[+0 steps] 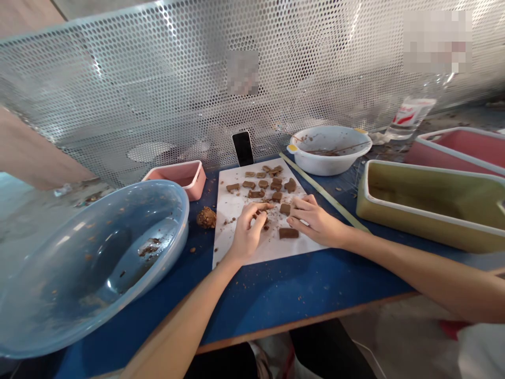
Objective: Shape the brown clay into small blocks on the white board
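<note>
Several small brown clay-like blocks and crumbs lie on a white sheet [229, 245] on the blue table. My left hand [249, 229] rests over loose crumbs, thumb and forefinger apart, with brown bits [265, 223] showing between and beside them. My right hand [317, 223] lies to the right, its fingers bent and apart. Those fingertips are close against the right side of a squarish brown block [285, 209]; whether they press on it I cannot tell. Just below them sits a longer brown block [289, 233]. More blocks [263, 184] are spread over the sheet's far half.
A big blue basin [179, 210] stands left, with a pink box [199, 181] behind and a brown crumbly lump [206, 217] nearby. A phone [243, 148] leans on the perforated screen. Rightward are a pale strip [327, 195], white basin [327, 166], green trough [426, 226] and bottle [412, 116].
</note>
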### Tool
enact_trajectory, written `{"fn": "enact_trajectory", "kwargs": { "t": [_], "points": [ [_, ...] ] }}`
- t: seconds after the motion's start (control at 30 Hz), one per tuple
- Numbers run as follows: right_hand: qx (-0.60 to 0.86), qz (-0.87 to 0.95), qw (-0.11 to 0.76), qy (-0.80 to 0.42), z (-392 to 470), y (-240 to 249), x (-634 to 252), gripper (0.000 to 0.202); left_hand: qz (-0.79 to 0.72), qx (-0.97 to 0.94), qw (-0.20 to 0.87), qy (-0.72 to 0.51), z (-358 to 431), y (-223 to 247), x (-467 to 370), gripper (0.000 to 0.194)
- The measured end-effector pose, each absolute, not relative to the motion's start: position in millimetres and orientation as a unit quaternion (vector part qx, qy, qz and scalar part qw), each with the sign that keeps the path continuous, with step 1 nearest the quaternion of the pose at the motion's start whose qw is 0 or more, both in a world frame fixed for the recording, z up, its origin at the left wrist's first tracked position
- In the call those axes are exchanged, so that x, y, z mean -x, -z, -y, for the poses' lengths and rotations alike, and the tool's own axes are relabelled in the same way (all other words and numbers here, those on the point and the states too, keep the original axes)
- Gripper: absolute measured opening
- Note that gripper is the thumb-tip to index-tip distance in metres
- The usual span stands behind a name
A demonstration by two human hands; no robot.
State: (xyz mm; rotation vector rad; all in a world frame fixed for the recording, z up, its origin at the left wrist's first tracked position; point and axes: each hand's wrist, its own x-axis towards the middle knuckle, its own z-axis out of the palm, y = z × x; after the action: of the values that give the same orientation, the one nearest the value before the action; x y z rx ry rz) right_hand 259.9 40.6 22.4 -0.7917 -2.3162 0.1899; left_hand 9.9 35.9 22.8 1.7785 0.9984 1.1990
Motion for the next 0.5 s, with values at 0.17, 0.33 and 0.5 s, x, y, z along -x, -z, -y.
{"fn": "enact_trajectory", "kwargs": {
  "t": [0.17,0.33,0.5],
  "points": [
    [0.313,0.883,0.347,-0.055,-42.4,-15.0,-259.3,0.025,-0.403,-0.684,0.386,-0.471,-37.8,-17.6,-8.4,0.024],
    [0.316,0.877,0.359,-0.046,-44.3,-10.1,-259.3,0.021,-0.419,-0.669,0.394,-0.471,-39.6,-13.4,-7.4,0.023],
    [0.303,0.888,0.339,-0.073,-43.1,-14.4,-260.1,0.033,-0.426,-0.660,0.397,-0.475,-40.2,-14.3,-8.0,0.022]
  ]
}}
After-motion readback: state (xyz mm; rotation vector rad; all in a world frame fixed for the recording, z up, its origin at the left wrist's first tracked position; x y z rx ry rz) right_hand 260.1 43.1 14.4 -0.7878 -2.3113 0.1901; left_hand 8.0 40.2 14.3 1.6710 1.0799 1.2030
